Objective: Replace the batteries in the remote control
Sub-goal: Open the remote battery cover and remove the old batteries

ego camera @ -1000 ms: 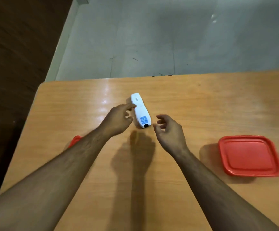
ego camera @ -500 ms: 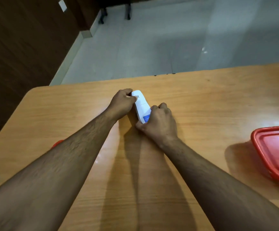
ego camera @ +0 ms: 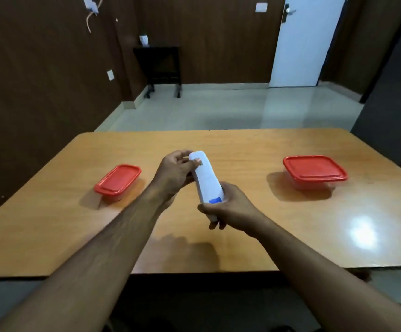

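A white remote control [ego camera: 206, 179] with a small blue label near its lower end is held above the wooden table [ego camera: 242, 149], its back side facing me. My left hand [ego camera: 174, 173] grips its far end, thumb pressed on the top. My right hand [ego camera: 230, 208] wraps around its near end, fingers curled under it. No batteries are visible.
A small container with a red lid [ego camera: 118, 179] sits on the table to the left. A larger red-lidded container [ego camera: 314, 171] sits to the right. Beyond the table are a tiled floor, dark wall panels, a black side table [ego camera: 162, 65] and a white door [ego camera: 302, 41].
Both hands have lifted the remote off the table and brought it closer to me. The view has tilted up, bringing both red-lidded containers and the room into sight.
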